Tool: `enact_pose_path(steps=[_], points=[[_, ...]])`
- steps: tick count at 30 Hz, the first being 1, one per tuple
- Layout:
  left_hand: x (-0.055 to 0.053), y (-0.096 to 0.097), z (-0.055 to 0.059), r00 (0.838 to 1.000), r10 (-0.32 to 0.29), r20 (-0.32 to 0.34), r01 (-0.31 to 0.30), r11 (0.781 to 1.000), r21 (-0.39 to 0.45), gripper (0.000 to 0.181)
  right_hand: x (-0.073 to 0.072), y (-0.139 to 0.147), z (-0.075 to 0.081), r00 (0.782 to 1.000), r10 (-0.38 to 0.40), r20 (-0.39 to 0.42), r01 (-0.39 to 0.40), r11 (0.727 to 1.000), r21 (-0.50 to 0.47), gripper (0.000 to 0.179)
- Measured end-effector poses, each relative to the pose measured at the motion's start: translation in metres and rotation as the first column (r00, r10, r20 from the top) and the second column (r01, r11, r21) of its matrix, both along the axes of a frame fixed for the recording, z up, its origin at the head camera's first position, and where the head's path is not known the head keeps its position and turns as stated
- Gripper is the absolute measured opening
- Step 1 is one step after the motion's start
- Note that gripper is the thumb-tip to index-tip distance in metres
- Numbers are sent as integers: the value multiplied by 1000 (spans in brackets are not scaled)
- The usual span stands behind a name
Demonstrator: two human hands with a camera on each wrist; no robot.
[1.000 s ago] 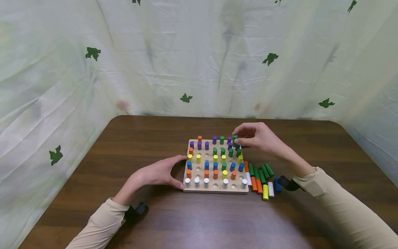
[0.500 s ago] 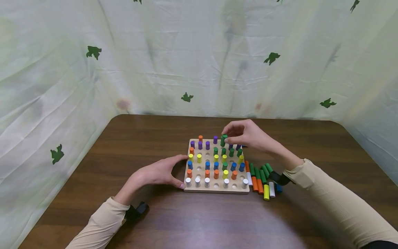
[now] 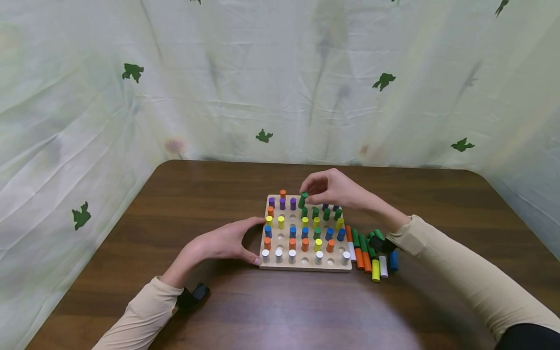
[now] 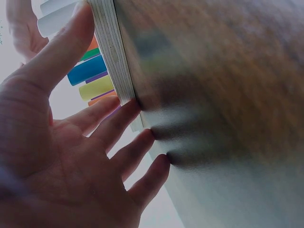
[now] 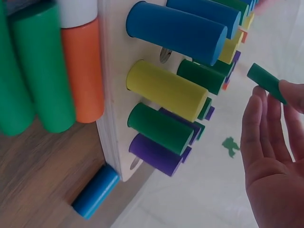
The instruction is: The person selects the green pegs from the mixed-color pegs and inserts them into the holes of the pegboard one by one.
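Note:
A wooden pegboard (image 3: 306, 268) stands on the table with several upright pegs in white, orange, yellow, blue, green and purple. My right hand (image 3: 334, 188) pinches a green peg (image 3: 303, 200) between thumb and fingertips over the board's back row. In the right wrist view that green peg (image 5: 266, 81) is tilted and apart from the pegs in the board. The hand hides part of the back row. My left hand (image 3: 225, 241) rests at the board's left edge, its thumb at the near corner. In the left wrist view its fingers are spread and fairly straight, fingertips on the board's side and the table.
Loose pegs lie right of the board: green (image 3: 355, 238), orange (image 3: 366, 262), yellow (image 3: 376, 271), white (image 3: 383, 267) and blue (image 3: 393, 261). Another blue peg (image 5: 95, 192) lies by a board corner in the right wrist view. A pale curtain (image 3: 280, 73) hangs behind the table.
My right hand has moved left along the board's back row, still pinching the green peg. The left hand stays at the board's left edge.

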State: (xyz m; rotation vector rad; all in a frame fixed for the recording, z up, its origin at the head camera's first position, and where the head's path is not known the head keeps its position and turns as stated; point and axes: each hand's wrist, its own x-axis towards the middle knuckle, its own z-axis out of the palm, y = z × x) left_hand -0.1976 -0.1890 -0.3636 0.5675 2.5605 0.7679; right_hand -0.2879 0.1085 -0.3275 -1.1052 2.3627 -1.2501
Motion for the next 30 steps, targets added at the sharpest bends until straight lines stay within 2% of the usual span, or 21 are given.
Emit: enact_pose_path(steps=[16,30], points=[[0,-2,-1,1000,-13,-7,13,1000,9,97,-6,-20,-11,998,65,-19,-62,989,134,16],[0,-1,-1,1000,13,13,-13,1000,-9,98,-5,-28,-14,997,61,-49,-50,979,199,14]])
